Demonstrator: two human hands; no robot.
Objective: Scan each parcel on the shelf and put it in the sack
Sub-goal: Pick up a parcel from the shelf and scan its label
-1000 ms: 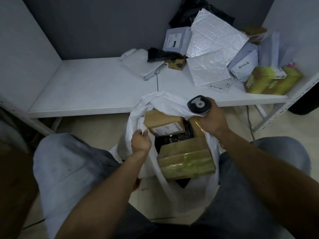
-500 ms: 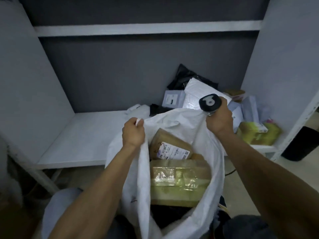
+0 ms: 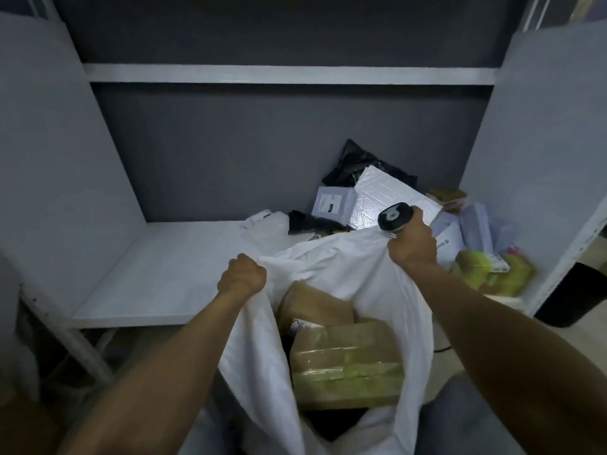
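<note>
Your L hand (image 3: 242,278) & R hand (image 3: 412,244), R also clasping the scanner (image 3: 394,218), fist the sack (image 3: 328,267) rim, prob. to hold its mouth open for parcels (image 3: 486,274).

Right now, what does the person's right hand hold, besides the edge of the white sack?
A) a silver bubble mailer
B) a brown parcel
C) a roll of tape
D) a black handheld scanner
D: the right hand is curled round a black scanner at the raised rim of the sack, while the left hand holds the other side of the rim.
</note>
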